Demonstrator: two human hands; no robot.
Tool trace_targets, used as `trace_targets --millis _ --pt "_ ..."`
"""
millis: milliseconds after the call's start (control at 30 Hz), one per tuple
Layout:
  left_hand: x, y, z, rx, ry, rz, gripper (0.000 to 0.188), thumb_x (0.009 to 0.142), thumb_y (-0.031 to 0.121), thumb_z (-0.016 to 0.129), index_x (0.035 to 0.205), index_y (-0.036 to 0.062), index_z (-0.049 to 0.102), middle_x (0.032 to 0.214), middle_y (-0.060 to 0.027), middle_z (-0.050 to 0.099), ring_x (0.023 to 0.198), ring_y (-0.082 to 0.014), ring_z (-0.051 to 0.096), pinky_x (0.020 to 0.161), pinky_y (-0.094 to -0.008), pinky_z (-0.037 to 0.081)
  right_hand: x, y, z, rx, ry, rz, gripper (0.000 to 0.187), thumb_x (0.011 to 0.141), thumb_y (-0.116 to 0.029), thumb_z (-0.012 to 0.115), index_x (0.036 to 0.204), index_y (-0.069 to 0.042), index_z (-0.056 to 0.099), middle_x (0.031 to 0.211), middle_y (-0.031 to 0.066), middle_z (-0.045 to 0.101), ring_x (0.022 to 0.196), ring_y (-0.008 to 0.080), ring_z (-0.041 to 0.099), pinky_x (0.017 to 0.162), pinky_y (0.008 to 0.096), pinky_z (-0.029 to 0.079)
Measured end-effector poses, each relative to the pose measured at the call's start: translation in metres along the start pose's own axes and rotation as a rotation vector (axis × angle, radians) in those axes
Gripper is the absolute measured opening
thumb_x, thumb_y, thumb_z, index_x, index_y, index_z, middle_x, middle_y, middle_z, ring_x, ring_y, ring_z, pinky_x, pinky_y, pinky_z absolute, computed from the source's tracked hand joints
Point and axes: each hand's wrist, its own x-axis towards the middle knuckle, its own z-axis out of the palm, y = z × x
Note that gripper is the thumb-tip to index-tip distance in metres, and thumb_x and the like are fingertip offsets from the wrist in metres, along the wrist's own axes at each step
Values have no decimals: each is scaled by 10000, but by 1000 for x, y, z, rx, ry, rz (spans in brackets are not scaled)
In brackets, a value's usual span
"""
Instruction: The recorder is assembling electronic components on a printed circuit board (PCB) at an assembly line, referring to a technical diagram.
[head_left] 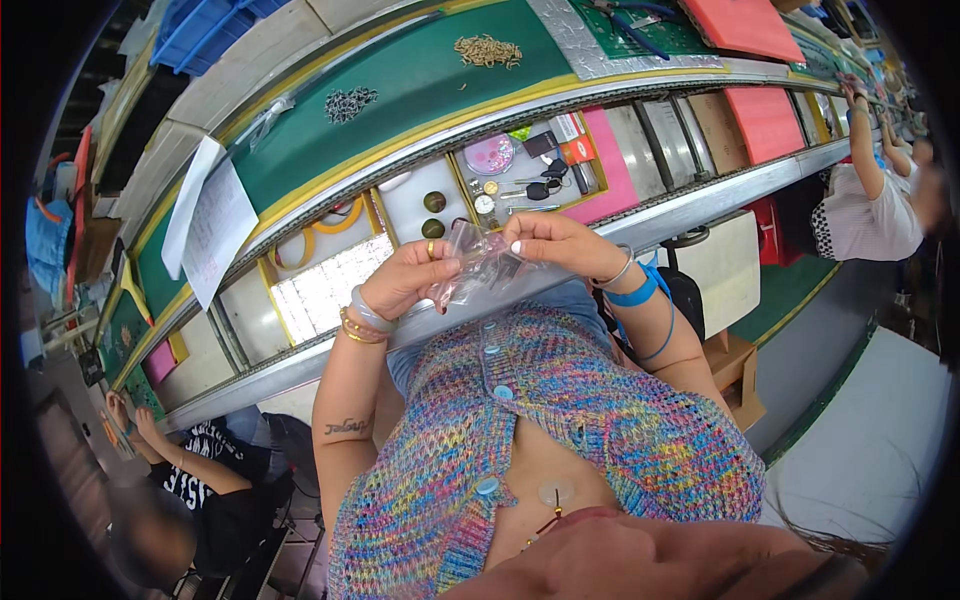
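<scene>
A crinkled clear plastic bag [478,268] is stretched between my two hands, just over the metal bench edge. My left hand [408,278] pinches one side of it between thumb and fingers. On its other side, my right hand [562,243] grips the plastic with closed fingers. Whether anything lies inside the bag is hard to make out through the reflections. Right behind my hands, an open drawer compartment holds a round pink-lidded case [489,154], a watch face [485,204] and several keys [543,188]. Two dark round objects [434,203] sit in the white compartment beside it.
On the green bench top [420,80] lie a pile of dark small metal parts [350,105] and a pile of brass-coloured parts [488,52]. Blue-handled pliers [645,38] rest further right. White papers [212,225] hang at the left. Co-workers sit at lower left and far right.
</scene>
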Motion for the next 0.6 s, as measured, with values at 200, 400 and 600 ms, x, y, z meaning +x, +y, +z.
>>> trace_targets --millis 200,400,600 --pt "-12 9 20 114 91 32 166 901 170 606 850 12 616 737 -77 654 597 -131 636 546 -248 537 7 5 0 -61 167 -9 101 921 -132 547 974 -46 535 912 -4 552 871 74 523 752 241 445" --pt "-11 0 38 237 224 241 118 873 116 640 824 12 615 726 -60 652 610 -103 615 545 -217 500 2 -25 53 -852 465 -432 181 763 -173 722 750 -52 588 699 62 573 651 197 588 573 277 453" --pt "-5 -5 49 316 313 309 101 875 106 646 827 28 603 723 -10 626 600 -47 539 542 -184 433 10 -20 71 -971 460 -351 341 690 -353 773 706 -78 573 636 33 584 562 209 594 501 316 444"
